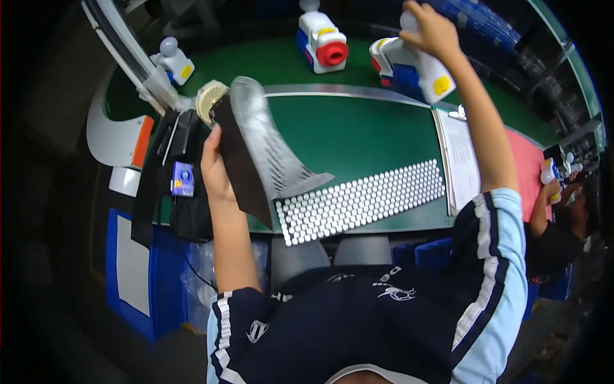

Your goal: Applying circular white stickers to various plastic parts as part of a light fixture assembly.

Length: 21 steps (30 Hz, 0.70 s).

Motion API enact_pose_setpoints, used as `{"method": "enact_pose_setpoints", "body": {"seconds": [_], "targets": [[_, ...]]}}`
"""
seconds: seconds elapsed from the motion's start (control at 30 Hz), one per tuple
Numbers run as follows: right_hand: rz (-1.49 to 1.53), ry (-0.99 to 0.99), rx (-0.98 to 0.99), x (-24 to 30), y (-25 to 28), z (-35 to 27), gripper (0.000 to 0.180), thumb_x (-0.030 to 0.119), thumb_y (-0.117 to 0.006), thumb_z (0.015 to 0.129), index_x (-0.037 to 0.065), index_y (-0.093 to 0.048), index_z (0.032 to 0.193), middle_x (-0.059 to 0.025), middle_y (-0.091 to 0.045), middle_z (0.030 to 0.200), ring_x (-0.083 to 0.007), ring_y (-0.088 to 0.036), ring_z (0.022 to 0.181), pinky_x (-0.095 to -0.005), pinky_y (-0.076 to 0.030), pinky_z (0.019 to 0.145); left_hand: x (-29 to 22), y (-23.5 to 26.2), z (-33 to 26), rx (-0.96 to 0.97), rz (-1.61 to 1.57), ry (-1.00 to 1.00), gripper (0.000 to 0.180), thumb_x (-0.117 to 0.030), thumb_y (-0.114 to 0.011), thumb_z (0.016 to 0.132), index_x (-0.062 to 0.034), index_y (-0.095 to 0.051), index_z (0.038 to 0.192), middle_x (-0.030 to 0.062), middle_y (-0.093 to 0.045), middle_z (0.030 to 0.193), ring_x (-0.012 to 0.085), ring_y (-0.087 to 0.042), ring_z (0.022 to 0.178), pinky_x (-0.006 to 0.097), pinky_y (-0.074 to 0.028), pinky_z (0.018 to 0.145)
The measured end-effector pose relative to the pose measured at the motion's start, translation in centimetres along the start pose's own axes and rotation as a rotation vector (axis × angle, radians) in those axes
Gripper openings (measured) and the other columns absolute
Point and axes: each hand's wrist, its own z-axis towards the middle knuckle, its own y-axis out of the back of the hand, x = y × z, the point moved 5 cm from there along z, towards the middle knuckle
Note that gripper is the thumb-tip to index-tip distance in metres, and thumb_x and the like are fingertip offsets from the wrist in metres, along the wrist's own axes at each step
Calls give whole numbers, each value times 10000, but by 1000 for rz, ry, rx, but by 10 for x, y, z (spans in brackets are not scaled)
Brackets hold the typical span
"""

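My left hand is closed on the edge of a dark, thin sheet held tilted over the left of the table. Against that sheet curves a silvery strip marked with rows of short dark dashes; it is blurred. Stretched to the far right, my right hand grips the round-knobbed top of a white-and-blue plastic device with a yellow spot. Below both hands lies a slanted grid of small white round pieces, near the table's front edge.
Two similar white plastic devices stand farther back, one with a red round front, one smaller-looking. A clipboard lies at right, a purple box at left. Blue bins stand below. Another person works at far right.
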Motion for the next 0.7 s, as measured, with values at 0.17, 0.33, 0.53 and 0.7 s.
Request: {"method": "enact_pose_setpoints", "body": {"seconds": [0.17, 0.33, 0.53, 0.7], "targets": [[171, -11, 531, 55, 83, -17, 450, 351, -623, 594, 63, -627, 940, -191, -640, 839, -351, -617, 804, -412, -494, 727, 60, -52, -35, 226, 900, 115, 455, -287, -632, 752, 86, -576, 1006, 250, -581, 1061, 328, -535, 1063, 453, -348, 974], [404, 66, 874, 113, 47, -64, 620, 304, -644, 556, -47, -597, 1065, -203, -615, 1024, -259, -646, 799, -351, -522, 708, 123, -117, -66, 870, 1461, -125, 262, -222, -701, 702, -20, -558, 614, 222, -360, 1348, 455, -157, 1316, 616, -45, 1009], [373, 151, 1151, 159, 26, -55, 522, 413, -583, 683, 4, -634, 1003, -149, -654, 911, -278, -622, 872, -357, -491, 764, 149, -102, -57, 774, 1689, -288, 326, -304, -662, 720, -23, -547, 602, 182, -389, 1311, 396, -270, 1267, 566, -102, 1004], [540, -94, 1010, 147, 53, -53, 553, 389, -646, 709, -40, -553, 1046, -182, -628, 967, -295, -621, 872, -354, -505, 714, 142, -87, -31, 509, 1631, -340, 248, -275, -660, 744, -40, -683, 819, 80, -454, 1238, 268, -324, 1188, 385, -178, 985]]}}
